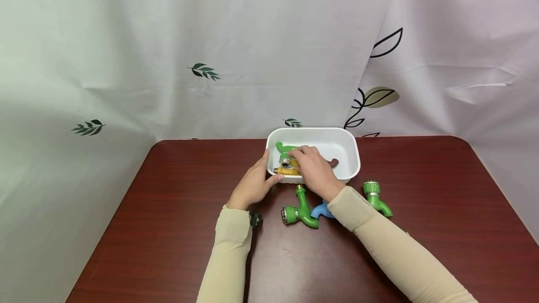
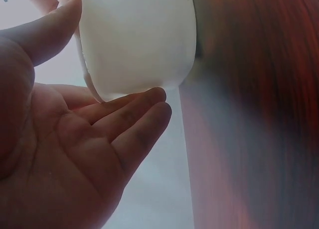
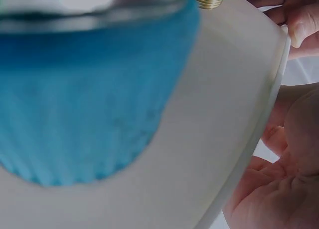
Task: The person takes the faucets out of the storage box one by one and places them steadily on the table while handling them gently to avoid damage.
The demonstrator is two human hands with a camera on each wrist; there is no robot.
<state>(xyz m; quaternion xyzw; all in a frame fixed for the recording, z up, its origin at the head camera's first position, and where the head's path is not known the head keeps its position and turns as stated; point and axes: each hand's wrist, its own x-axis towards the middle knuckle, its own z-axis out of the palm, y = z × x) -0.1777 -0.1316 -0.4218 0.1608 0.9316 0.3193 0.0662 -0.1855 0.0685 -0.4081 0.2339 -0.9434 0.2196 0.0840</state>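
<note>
My left hand [image 1: 252, 183] rests against the left end of a white tray [image 1: 353, 172], thumb at the front rim and fingers nearly straight along the outside. Up close, the left wrist view shows that hand [image 2: 75, 134] touching the tray wall [image 2: 139, 44]. Inside the tray my right hand [image 1: 313, 169] bends its fingers over the taps at the left; its fingertips are partly hidden, so its hold is unclear. Around them lie a green knob [image 1: 285, 159], a yellow tap [image 1: 286, 171] and a green spout [image 1: 286, 147]. A brown piece [image 1: 333, 162] shows right of the hand.
On the table [image 1: 177, 228] in front of the tray lie a green tap [image 1: 304, 212], a blue tap [image 1: 322, 210] partly under my right sleeve, and another green tap [image 1: 375, 198] farther right. A blue knob [image 3: 89, 104] looms close in the right wrist view. A pale curtain [image 1: 261, 60] hangs behind.
</note>
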